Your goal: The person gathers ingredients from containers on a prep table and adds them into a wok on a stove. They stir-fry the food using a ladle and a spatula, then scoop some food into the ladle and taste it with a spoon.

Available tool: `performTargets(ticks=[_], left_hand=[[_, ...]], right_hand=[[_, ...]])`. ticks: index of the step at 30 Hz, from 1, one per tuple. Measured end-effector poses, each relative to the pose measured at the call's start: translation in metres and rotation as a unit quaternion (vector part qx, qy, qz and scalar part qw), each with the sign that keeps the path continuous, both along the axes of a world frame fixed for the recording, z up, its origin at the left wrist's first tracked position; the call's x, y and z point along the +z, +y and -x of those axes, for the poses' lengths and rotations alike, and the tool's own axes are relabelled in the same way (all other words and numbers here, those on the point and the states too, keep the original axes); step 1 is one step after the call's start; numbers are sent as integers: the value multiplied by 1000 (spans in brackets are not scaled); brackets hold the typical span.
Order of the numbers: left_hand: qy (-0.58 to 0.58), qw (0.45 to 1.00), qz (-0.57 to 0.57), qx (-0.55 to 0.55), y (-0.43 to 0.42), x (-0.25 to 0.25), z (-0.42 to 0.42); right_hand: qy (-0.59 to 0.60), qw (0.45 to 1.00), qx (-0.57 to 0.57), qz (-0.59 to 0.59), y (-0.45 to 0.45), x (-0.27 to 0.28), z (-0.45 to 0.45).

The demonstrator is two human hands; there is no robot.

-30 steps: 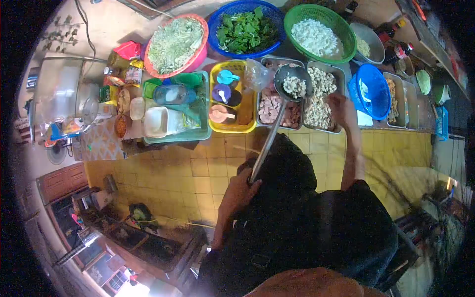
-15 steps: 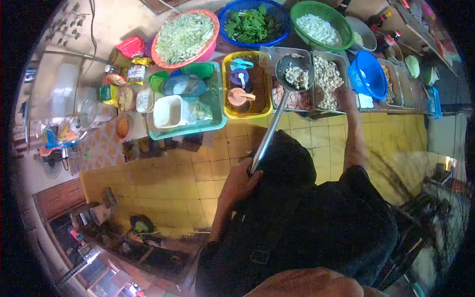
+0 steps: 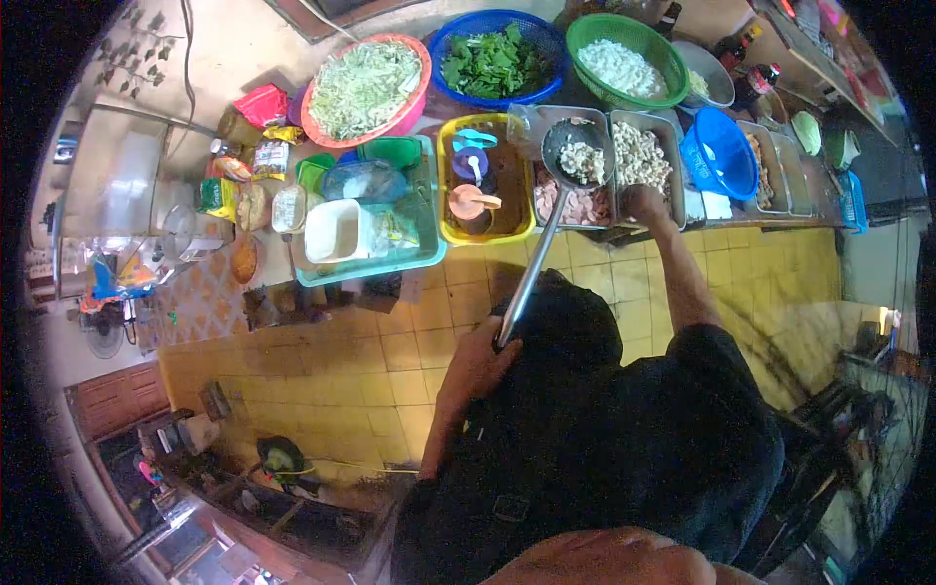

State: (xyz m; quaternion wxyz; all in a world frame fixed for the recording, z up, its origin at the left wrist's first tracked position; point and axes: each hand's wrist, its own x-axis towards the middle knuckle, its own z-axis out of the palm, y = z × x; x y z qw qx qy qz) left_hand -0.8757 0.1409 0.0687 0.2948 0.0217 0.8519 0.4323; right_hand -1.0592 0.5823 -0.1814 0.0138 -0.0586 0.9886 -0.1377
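Note:
My left hand (image 3: 478, 359) is wrapped round the end of the long metal handle of a ladle (image 3: 534, 283). The ladle's wide, dark bowl rests over a tray of pinkish sliced meat (image 3: 575, 207) and holds pale chopped pieces (image 3: 583, 161). Beside it, my right hand (image 3: 645, 205) is at the near left part of a metal tray of similar pale chopped pieces (image 3: 643, 156). Its fingers look curled in; whatever they hold is hidden.
Along the back stand a pink basin of shredded cabbage (image 3: 421, 90), a blue basket of leafy greens (image 3: 551, 83) and a green basket of white pieces (image 3: 673, 93). A yellow tub (image 3: 446, 185), a teal tray (image 3: 429, 258) and a blue bowl (image 3: 726, 180) flank the trays.
My right hand has moved left within the tray of pale pieces, toward the ladle's bowl. My left hand keeps its hold on the ladle, which has hardly moved.

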Motion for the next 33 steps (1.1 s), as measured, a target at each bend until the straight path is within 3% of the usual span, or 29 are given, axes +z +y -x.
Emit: performTargets(ticks=[2,3,4,5,7,9,10,12,14,17,18,20,22,24,26,28,30,32,33], left_hand=[[-8,1000,15,0,5,1,2],[9,1000,-13,9,8,-1,2],[25,999,-40,18,10,-1,1],[21,999,-40,17,11,-7,0],[92,996,-6,-7,13,-22,0],[39,999,-6,-13,18,-18,7],[-10,1000,-6,-17,20,-15,11],[-10,999,-10,-32,21,-10,15],[-10,999,-16,-45,19,-5,15],[-34,998,13,-56,8,1,11],[-25,998,-19,-47,1,2,6],[-10,999,-52,-14,-15,2,-5],[-18,999,-33,-32,-32,-4,-18],[1,999,-49,2,-49,-2,-28],[24,997,-56,52,-72,-1,-47],[76,989,-116,56,-95,-2,-65],[68,986,-102,111,-107,11,-91],[31,988,-110,105,-135,19,-110],[29,986,-112,120,-144,17,-121]], right_hand=[[50,999,9,7,-1,48,-9],[35,991,-35,124,1,62,-10],[98,994,52,-10,8,77,-8],[30,992,-14,125,19,72,1],[-39,962,-83,257,36,74,5],[-96,960,-120,232,-9,170,2],[-95,961,-120,232,-14,171,5],[-30,929,-49,366,-29,180,12],[-34,941,-57,331,-46,201,11],[3,984,-3,177,-53,211,22],[8,987,-17,160,-73,245,14],[-8,947,-42,318,-86,257,8],[11,959,24,281,-103,245,9],[85,987,55,122,-132,248,3],[104,959,69,256,-165,249,10],[214,961,61,164,-214,274,7],[232,940,76,240,-237,281,6],[216,946,147,191,-277,302,8],[291,941,169,39,-307,321,5]])
